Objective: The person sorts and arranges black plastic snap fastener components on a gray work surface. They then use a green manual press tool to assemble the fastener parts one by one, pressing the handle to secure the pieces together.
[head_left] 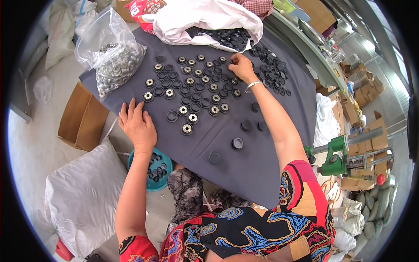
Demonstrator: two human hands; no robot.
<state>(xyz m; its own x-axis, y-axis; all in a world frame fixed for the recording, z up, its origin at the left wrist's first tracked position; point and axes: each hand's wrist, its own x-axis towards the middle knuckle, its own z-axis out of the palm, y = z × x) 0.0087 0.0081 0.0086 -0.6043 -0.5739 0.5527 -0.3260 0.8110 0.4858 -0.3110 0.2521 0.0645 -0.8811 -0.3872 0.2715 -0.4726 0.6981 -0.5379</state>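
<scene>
1. Main thing here is the spread of black round caps (195, 95) laid out in loose rows on a dark grey cloth (262, 153). A good share already have a shiny metal ring (187, 128) seated in the middle; plenty sit empty, so I'd guess it's roughly halfway.
2. Right hand (241, 66) is stretched to the far edge of the rows, fingers pinched narrow around something small. Can't tell if it's a cap or a ring.
3. Left hand (137, 123) lies flat and open on the near left edge of the cloth, fingers spread, holding nothing, just beside the nearest filled caps.
4. A few caps sit apart near the middle, e.g. this loose cap (237, 143), no ring in them.
5. Supplies: a clear plastic bag (114, 56) of metal rings at top left, a white sack (205, 19) spilling black caps at the top, and a loose heap of caps (273, 72) on the right.
6. Below the table edge there's a teal bowl (153, 171) with more black pieces inside.
</scene>
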